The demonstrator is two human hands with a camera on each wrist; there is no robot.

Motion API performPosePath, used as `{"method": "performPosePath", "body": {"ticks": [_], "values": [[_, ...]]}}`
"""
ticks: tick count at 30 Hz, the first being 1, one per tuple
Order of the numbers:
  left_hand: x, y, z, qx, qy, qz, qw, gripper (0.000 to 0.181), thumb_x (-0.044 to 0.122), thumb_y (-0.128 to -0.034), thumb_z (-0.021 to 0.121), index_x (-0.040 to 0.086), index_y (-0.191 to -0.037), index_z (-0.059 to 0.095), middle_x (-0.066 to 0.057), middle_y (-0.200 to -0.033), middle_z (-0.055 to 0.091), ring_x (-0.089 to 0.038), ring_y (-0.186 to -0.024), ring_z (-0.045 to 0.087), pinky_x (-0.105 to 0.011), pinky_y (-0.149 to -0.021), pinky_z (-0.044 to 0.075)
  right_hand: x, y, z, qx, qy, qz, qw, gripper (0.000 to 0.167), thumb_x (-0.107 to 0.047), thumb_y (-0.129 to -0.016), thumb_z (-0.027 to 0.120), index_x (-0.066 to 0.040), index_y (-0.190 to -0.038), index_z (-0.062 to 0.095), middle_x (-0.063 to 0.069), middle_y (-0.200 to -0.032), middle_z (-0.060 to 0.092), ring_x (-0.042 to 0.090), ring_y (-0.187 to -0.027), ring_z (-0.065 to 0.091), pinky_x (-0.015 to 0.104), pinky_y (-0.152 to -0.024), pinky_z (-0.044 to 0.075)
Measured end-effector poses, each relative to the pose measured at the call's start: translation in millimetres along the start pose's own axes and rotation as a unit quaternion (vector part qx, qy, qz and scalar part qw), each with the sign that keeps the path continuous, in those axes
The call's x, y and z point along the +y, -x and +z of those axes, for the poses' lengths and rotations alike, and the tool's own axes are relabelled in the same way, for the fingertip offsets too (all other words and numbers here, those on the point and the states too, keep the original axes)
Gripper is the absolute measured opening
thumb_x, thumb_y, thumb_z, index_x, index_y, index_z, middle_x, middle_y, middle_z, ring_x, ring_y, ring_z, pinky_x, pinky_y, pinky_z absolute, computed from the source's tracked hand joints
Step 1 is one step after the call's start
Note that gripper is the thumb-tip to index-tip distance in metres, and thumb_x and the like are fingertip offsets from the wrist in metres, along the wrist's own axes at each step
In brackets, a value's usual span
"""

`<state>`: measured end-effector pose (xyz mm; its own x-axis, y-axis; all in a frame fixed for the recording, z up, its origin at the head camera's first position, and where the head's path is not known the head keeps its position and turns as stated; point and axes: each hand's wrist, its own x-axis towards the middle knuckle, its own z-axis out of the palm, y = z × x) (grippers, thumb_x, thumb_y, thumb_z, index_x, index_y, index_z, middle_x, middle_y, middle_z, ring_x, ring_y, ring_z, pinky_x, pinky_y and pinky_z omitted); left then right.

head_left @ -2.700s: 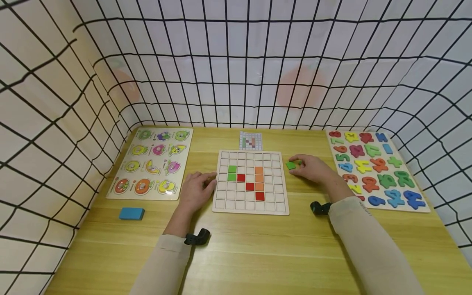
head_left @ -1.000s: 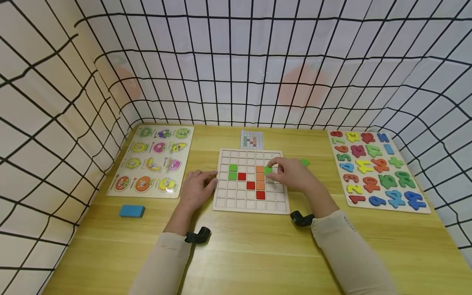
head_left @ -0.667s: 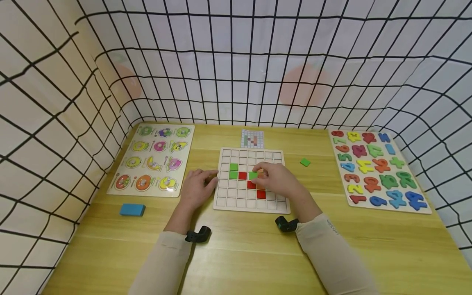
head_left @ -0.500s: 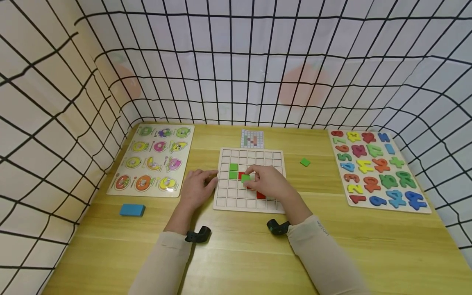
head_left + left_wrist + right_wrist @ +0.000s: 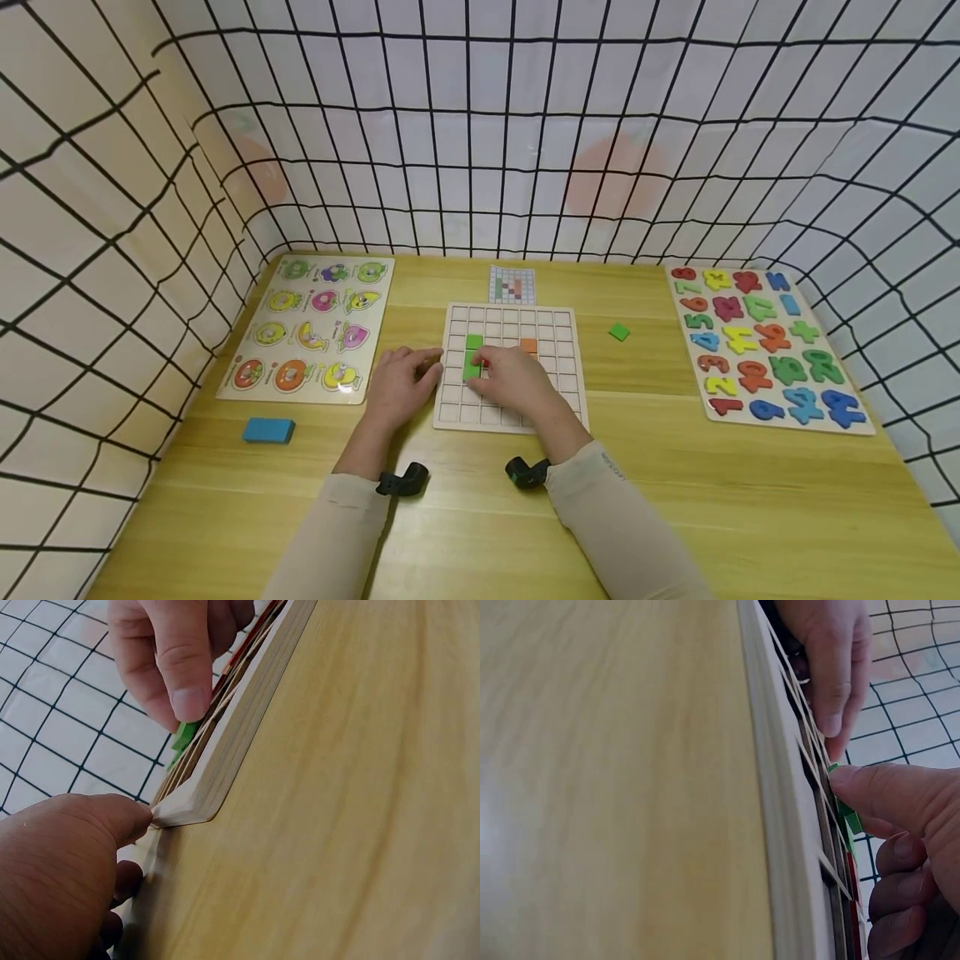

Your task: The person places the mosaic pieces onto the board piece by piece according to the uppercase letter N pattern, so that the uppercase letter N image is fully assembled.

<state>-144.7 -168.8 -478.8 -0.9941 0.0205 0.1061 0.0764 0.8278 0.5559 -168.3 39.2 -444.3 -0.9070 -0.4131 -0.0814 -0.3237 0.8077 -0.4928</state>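
Observation:
A square wooden grid board (image 5: 457, 412) lies at mid-table. My right hand (image 5: 513, 379) is over its left part and pinches a green square tile (image 5: 471, 372) at the cell just below two other green tiles (image 5: 474, 342). In the left wrist view the pinched green tile (image 5: 184, 736) is tilted against the grid. The right hand covers most of the red tiles and part of the orange tile column (image 5: 528, 344). My left hand (image 5: 401, 383) touches the board's left edge with its index finger and thumb, its fingers relaxed.
A printed pattern card (image 5: 512, 273) lies behind the board. One loose green tile (image 5: 618, 332) is to its right. A fruit puzzle board (image 5: 372, 354) and a blue block (image 5: 268, 430) are at left, a number puzzle (image 5: 855, 423) at right. Black mesh (image 5: 512, 112) surrounds the table.
My right hand has picked up a green tile right of the board and carried it leftward across the grid to below the two green tiles. The left hand has stayed at the edge.

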Motion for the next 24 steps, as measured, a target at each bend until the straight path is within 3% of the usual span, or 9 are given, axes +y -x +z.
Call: {"method": "performPosePath", "body": {"ticks": [11,20,24], "values": [[0.8,0.3,-0.1,0.007,-0.001,0.007,0.9999,0.034,0.034,-0.0985,0.064,0.022,-0.129,0.072,-0.004,-0.093,0.066,-0.023,-0.086,0.049,-0.035,-0.077,0.038,-3.2,1.3,-0.9,-0.001,0.013,0.004,0.9999,0.026,-0.038,-0.092,0.074,-0.023,-0.112,0.072,-0.002,-0.102,0.075,0.015,-0.083,0.062,0.037,-0.079,0.053],[-0.1,0.6,0.4,0.005,0.008,0.005,0.9999,0.034,0.033,-0.0985,0.065,0.022,-0.130,0.072,-0.005,-0.094,0.067,-0.024,-0.088,0.049,-0.036,-0.079,0.037,1.3,5.1,-3.1,-0.009,-0.010,0.021,0.9997,0.028,-0.040,-0.092,0.072,-0.025,-0.116,0.071,-0.003,-0.108,0.074,0.015,-0.089,0.064,0.038,-0.083,0.053],[0.2,0.7,0.5,0.009,0.010,0.007,0.9999,0.033,0.032,-0.0978,0.066,0.022,-0.129,0.072,-0.006,-0.092,0.067,-0.025,-0.087,0.049,-0.035,-0.079,0.038,8.8,10.2,-10.8,-0.012,-0.050,0.047,0.9976,0.033,-0.042,-0.093,0.071,-0.026,-0.121,0.070,-0.001,-0.091,0.071,0.016,-0.076,0.062,0.036,-0.071,0.050]]}}
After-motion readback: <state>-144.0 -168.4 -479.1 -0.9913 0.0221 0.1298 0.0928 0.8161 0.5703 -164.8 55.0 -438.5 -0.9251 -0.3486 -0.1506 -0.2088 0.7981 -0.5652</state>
